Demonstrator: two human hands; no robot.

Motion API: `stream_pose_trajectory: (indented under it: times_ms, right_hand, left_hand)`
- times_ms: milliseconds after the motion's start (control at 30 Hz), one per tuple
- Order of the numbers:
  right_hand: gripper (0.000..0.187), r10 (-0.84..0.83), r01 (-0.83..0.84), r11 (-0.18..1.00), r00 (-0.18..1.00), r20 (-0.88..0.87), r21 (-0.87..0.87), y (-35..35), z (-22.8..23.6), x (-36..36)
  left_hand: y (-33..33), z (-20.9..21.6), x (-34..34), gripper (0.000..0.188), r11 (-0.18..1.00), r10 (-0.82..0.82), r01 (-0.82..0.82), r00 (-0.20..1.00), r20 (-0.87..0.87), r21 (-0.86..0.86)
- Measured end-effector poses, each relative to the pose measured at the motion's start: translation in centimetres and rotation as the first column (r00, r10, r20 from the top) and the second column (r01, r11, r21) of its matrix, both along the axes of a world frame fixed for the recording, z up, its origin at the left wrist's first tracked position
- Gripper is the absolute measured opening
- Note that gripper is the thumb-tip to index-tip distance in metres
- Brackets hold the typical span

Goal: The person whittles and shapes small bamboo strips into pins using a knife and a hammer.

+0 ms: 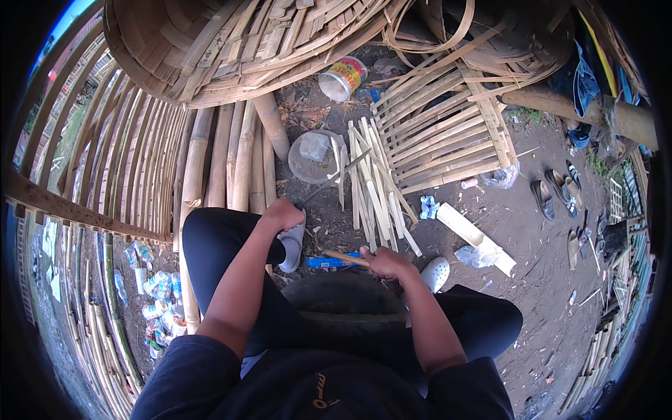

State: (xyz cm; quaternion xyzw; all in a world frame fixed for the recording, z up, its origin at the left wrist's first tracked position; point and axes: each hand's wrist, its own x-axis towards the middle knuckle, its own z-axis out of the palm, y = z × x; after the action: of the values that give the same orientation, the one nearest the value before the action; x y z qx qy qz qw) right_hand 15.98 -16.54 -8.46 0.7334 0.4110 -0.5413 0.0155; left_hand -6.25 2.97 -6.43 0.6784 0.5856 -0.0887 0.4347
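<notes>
My left hand (pixel 283 213) is closed beside my left knee, round the near end of a long narrow blade (pixel 329 183). The blade slants away to the right, its far end over some split bamboo strips (pixel 378 185). Its handle is hidden in my fist. My right hand (pixel 387 263) is closed on a light-brown wooden stick (pixel 343 257) that points left in front of my lap; whether it is a tool's handle I cannot tell. A blue packet (pixel 322 263) lies on the ground just behind the stick. The two hands are apart.
A slatted bamboo panel (pixel 441 129) lies beyond the strips, near a round slab (pixel 313 155) and a bucket (pixel 341 78). Bamboo poles (pixel 241 154) run at left, above plastic bottles (pixel 161 287). A split bamboo piece (pixel 472 234) and sandals (pixel 542 199) lie right. Large woven baskets (pixel 245 49) overhang the top.
</notes>
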Motion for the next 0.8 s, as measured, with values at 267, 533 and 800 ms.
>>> stream_pose_trajectory:
  times_ms: [267, 533, 800]
  right_hand:
    - [0.053, -0.432, 0.192, 0.800, 0.842, 0.323, 0.569, 0.0, 7.1, 6.6]
    - [0.044, -0.065, 0.577, -0.455, 0.738, -0.672, 0.678, 3.3, 12.4, 1.8]
    - [0.052, -0.482, 0.255, 0.648, 0.867, 0.128, 0.717, 3.7, -4.9, 0.2]
  left_hand:
    - [0.8, 0.1, 0.9, 0.019, 0.991, -0.115, 0.121, 0.989, -0.093, 0.059]
    - [0.5, 0.1, 0.2, 0.019, 0.996, -0.082, 0.084, 0.995, -0.060, 0.038]
    - [0.8, -0.7, -0.5, 0.018, 0.995, -0.060, 0.064, 0.996, -0.065, 0.070]
